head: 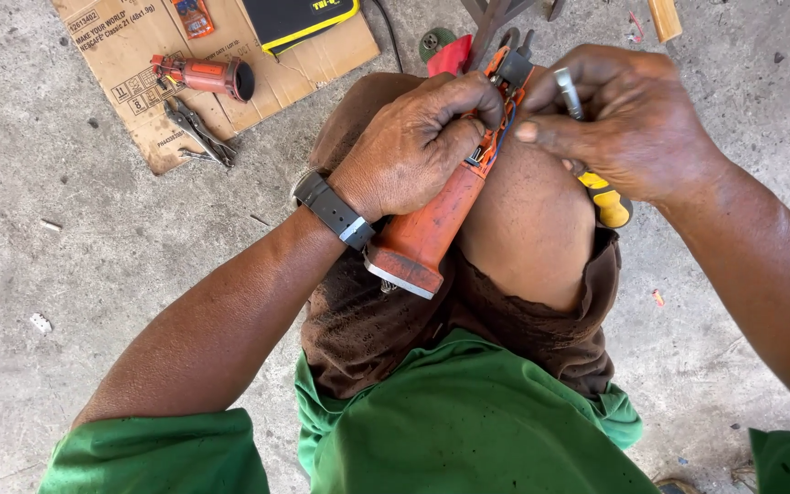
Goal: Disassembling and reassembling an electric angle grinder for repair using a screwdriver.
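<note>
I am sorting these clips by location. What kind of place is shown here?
Probably an informal repair workshop: a bare concrete floor, locking pliers and a power-tool part lying on flattened cardboard, and the hands working on an opened orange power tool.

The floor (93,274) is rough grey concrete, stained and scattered with small bits of debris, among them a pale scrap (40,322) at the left and a small red fragment (656,297) at the right. A flattened sheet of brown cardboard (139,110) lies on it at the upper left. On the cardboard rest an orange power-tool part (205,76) with a dark round end, a pair of grey locking pliers (198,133) just below it, a small orange packet (195,16) at the top edge, and a black case with yellow trim (308,20). A piece of wood (665,18) lies on the bare concrete at the upper right.
</note>
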